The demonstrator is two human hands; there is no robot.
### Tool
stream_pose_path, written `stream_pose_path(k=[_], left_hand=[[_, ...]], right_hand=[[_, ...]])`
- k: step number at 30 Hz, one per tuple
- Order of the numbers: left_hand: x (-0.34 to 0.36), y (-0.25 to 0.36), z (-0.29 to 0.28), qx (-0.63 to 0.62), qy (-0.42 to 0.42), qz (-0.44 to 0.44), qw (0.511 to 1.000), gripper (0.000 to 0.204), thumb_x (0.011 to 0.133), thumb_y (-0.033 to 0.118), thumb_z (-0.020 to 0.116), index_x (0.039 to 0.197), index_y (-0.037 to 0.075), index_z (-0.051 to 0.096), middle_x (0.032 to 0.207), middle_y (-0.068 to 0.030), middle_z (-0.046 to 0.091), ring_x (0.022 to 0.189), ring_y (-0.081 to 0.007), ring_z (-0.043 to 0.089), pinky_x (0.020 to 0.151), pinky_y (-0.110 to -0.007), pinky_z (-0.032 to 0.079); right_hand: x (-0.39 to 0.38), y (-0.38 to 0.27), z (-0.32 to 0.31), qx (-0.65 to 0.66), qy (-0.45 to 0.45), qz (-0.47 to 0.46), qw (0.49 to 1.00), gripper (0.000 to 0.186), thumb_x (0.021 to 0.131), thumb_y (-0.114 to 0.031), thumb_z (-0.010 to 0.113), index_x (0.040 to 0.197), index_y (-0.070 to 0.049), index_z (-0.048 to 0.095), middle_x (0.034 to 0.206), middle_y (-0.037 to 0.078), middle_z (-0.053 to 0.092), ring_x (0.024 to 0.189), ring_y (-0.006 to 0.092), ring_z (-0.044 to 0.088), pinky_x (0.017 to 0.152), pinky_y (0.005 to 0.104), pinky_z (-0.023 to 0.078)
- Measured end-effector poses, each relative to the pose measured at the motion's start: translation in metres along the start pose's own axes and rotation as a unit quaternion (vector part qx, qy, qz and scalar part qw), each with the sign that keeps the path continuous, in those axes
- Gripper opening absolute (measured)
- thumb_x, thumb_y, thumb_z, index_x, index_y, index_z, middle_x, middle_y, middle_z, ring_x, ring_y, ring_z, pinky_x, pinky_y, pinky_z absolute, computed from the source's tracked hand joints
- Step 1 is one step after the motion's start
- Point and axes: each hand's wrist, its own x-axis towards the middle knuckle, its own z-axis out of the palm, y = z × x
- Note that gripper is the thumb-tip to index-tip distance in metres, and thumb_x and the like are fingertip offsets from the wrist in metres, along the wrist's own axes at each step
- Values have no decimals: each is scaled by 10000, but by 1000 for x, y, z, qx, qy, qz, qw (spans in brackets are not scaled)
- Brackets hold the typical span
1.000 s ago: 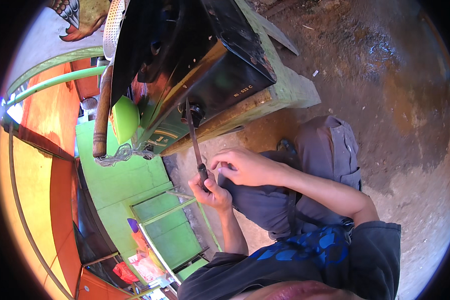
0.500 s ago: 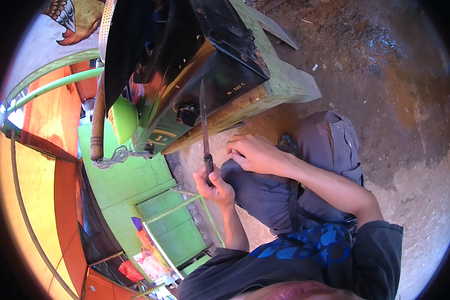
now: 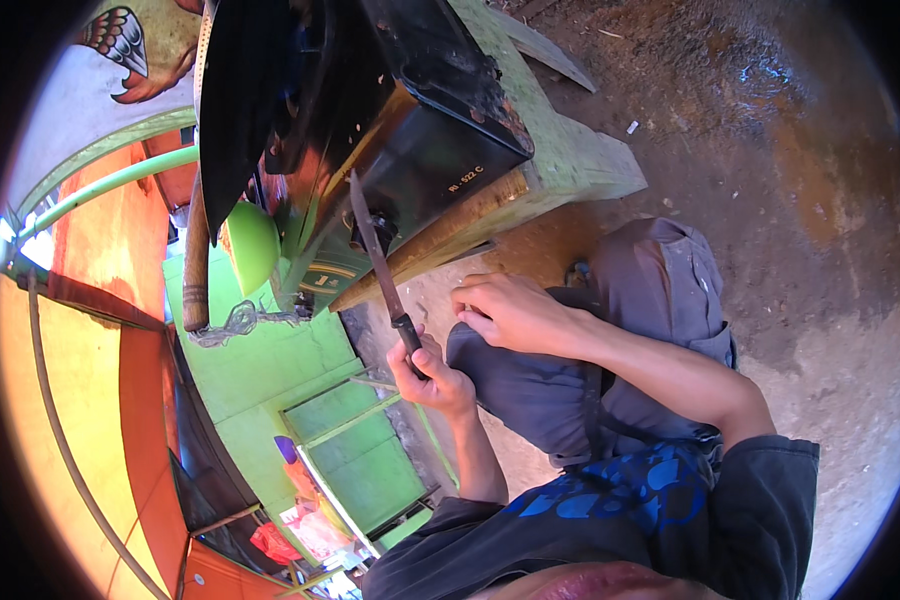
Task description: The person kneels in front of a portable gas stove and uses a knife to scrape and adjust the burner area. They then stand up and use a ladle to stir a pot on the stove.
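Note:
A knife [image 3: 381, 262] with a long, narrow, darkened blade and a black handle is held upright in my left hand [image 3: 428, 376], fingers wrapped round the handle. Its tip points up across the front of a black stove [image 3: 440, 150], overlapping the round black knob [image 3: 383, 228] in this view. Whether blade and stove touch, I cannot tell. My right hand [image 3: 510, 312] is by my knee, right of the knife and apart from it, with curled fingers and the thumb tucked beneath. What it holds, if anything, is hidden.
The stove stands on a worn green wooden bench [image 3: 590, 165]. Left of it are a dark pan [image 3: 245, 90] with a wooden handle [image 3: 197, 265], and a green bowl [image 3: 255, 248]. Green panels [image 3: 235, 375], an orange wall [image 3: 100, 400] and plastic bags [image 3: 310, 525] lie further left. Bare ground [image 3: 800, 290] spreads right.
The knife has tilted left, its tip swinging from right of the knob to the upper left of it. My left hand has shifted slightly down. The right hand has hardly moved.

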Motion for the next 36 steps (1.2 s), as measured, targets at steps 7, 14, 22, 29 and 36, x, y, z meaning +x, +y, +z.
stream_pose_path(k=[7,14,22,29,36], left_hand=[[11,7,8,-23,9,-23,999,478,1151,332,523,1285,-115,625,713,7,490,634,-65,422,578,-233,321],[6,3,8,-12,33,-13,999,503,1158,361,496,1284,-107,631,709,8,484,633,-65,408,572,-238,303],[0,9,-1,9,26,-29,999,481,1145,351,534,1291,-96,633,735,-6,502,660,-82,436,579,-249,317],[-3,9,-5,7,23,-36,999,453,1133,325,559,1285,-93,638,748,-17,530,649,-91,458,578,-256,337],[0,8,-3,12,21,-25,999,459,1126,325,573,1280,-102,641,729,-33,554,636,-89,477,573,-259,356]], right_hand=[[6,-14,-22,63,-11,54,997,114,890,-106,741,899,0,700,851,200,725,840,417,706,730,511,522],[8,-12,-16,79,35,5,996,180,937,-151,715,886,19,743,904,215,740,884,437,705,772,531,530],[3,-15,-15,112,-37,57,991,184,934,-151,720,842,7,741,790,209,722,800,442,701,726,517,532],[5,1,3,77,24,16,997,206,930,-185,757,858,7,737,800,211,729,782,421,711,723,504,538],[7,-10,-15,109,-41,86,990,245,937,-215,763,861,15,732,782,236,704,775,458,680,707,523,521]])
